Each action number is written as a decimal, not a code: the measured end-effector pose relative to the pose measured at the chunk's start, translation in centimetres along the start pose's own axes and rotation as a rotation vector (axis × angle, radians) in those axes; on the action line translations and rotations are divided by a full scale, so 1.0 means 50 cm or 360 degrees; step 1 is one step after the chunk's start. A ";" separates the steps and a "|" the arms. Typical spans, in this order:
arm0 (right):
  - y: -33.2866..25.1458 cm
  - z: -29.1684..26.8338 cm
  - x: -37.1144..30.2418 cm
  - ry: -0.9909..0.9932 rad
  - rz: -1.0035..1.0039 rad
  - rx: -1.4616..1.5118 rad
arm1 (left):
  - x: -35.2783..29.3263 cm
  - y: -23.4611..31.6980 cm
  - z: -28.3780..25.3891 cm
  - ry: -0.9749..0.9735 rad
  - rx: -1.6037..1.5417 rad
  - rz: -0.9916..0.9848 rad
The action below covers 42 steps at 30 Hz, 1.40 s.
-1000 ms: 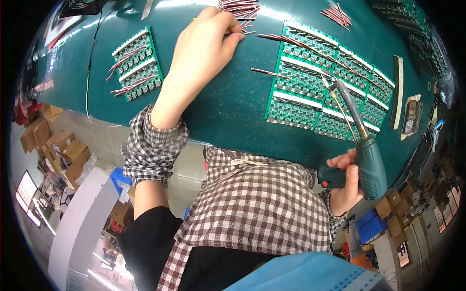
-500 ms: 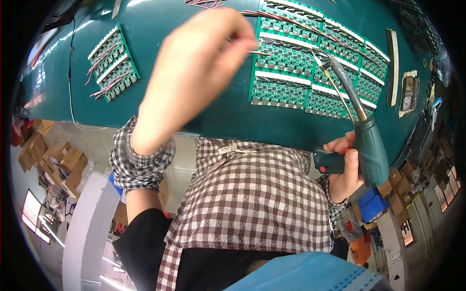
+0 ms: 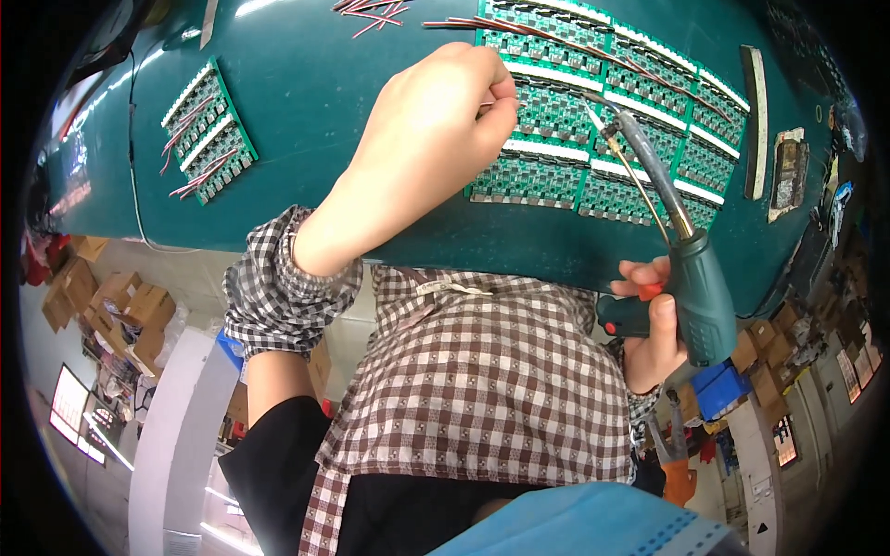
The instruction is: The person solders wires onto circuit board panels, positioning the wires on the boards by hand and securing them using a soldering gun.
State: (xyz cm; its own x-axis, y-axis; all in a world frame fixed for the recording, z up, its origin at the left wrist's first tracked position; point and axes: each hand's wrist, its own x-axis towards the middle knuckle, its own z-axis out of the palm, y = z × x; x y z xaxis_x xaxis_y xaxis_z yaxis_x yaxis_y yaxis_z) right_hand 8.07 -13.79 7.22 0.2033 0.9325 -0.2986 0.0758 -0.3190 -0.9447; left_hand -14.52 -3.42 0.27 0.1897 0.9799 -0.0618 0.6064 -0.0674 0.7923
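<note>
My left hand (image 3: 436, 125) is closed in a pinch at the left edge of a panel of green circuit boards (image 3: 533, 181) with white connector strips. A thin red-and-black wire (image 3: 485, 108) shows at its fingers; the rest is hidden by the hand. My right hand (image 3: 656, 338) is wrapped round the handle of a dark green soldering gun (image 3: 706, 296) with a red trigger. Its long nozzle reaches up and left, and the bright tip (image 3: 594, 115) hovers over the panel's middle, right of my left hand. A bundle of wires (image 3: 547, 39) lies across the panel's upper part.
A smaller board group (image 3: 218, 139) with wires attached lies on the left of the green table (image 3: 306, 102). Loose wires (image 3: 375, 13) rest at the far edge. Right of the panel are a pale strip (image 3: 756, 125) and a worn block (image 3: 788, 171). Cardboard boxes (image 3: 139, 310) stand below left.
My left hand has moved right and slightly down onto the panel's left edge with the wire. The soldering gun has shifted slightly left. The whole view has shifted a little.
</note>
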 end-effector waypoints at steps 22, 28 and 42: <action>-0.009 0.012 -0.004 -0.0109 0.0110 -0.0155 | 0.006 -0.007 0.018 0.0068 -0.0074 -0.0097; -0.006 0.008 0.000 -0.0232 0.0103 -0.0299 | 0.006 -0.009 0.017 0.0074 -0.0093 -0.0099; -0.028 0.019 0.005 -0.0235 0.0373 -0.0378 | 0.005 -0.011 0.018 0.0070 -0.0124 -0.0094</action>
State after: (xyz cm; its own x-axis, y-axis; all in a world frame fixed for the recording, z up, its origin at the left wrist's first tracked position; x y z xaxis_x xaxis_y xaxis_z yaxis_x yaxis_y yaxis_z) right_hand 7.10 -12.96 8.35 0.1004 0.8383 -0.5359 0.2720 -0.5412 -0.7957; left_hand -14.12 -3.32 -0.74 0.1203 0.9892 -0.0842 0.5534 0.0036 0.8329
